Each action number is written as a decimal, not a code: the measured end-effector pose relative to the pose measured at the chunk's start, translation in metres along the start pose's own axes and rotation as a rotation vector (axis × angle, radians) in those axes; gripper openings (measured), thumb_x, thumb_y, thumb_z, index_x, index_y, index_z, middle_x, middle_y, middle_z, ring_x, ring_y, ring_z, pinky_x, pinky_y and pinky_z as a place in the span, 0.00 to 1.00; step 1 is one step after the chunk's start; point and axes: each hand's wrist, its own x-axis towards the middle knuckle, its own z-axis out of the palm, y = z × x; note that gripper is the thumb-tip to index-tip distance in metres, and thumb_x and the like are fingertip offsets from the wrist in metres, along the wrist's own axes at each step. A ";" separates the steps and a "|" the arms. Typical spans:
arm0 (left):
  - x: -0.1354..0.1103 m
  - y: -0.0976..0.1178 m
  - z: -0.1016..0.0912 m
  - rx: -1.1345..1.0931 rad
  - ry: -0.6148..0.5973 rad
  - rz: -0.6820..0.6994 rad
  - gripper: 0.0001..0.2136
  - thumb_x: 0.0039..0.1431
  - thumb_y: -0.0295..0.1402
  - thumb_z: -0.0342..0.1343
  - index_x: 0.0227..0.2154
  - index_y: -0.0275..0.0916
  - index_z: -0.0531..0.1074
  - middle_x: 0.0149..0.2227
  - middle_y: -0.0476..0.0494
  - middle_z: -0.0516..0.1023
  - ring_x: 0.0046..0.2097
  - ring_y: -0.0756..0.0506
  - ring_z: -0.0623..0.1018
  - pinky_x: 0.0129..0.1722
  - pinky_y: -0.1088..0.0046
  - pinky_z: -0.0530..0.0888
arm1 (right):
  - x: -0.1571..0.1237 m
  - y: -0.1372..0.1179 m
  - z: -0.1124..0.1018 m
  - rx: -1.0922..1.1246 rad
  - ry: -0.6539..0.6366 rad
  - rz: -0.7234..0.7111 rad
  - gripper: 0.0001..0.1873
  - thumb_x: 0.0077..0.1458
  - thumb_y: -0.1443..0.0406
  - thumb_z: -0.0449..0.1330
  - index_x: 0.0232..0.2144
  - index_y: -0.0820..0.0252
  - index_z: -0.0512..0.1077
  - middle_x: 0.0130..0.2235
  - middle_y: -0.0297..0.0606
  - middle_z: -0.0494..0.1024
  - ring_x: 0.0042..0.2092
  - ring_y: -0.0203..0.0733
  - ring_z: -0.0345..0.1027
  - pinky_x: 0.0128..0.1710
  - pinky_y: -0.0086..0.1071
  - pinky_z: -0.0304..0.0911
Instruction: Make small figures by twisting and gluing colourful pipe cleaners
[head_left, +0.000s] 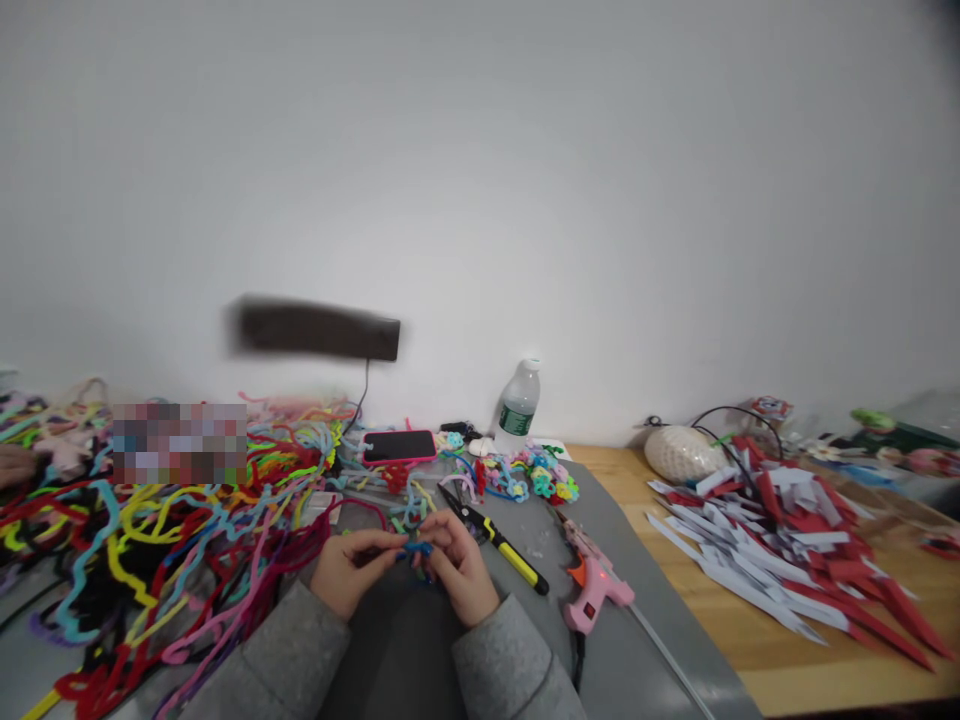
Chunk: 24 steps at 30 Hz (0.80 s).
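I watch the left hand (351,568) and right hand (466,572) together, pinching a blue pipe cleaner (417,549); probably shaping, next needing steady tension.

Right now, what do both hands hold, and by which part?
Left hand and right hand pinch a small, bent blue pipe-cleaner piece at opposite sides.

We find bare grey mat (626,550) just right of the glue gun (594,580); a yellow-black tool (514,552) blocks its left, paper strips (814,540) farther right.

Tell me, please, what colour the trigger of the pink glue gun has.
The trigger is orange, seen in the head view.
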 end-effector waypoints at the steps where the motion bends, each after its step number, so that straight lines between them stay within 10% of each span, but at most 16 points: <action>1: 0.001 0.000 0.000 -0.038 0.000 -0.015 0.08 0.44 0.30 0.59 0.29 0.35 0.77 0.28 0.41 0.81 0.32 0.43 0.79 0.33 0.70 0.75 | 0.000 0.000 0.000 0.001 0.002 0.001 0.11 0.49 0.60 0.58 0.33 0.58 0.62 0.22 0.31 0.70 0.21 0.33 0.60 0.19 0.25 0.49; 24: 0.002 -0.003 -0.002 -0.268 -0.046 -0.136 0.13 0.42 0.37 0.62 0.29 0.33 0.71 0.25 0.42 0.80 0.29 0.45 0.79 0.29 0.74 0.73 | 0.000 0.000 -0.003 -0.004 0.008 -0.003 0.11 0.48 0.57 0.59 0.30 0.58 0.63 0.22 0.33 0.71 0.23 0.36 0.63 0.22 0.26 0.53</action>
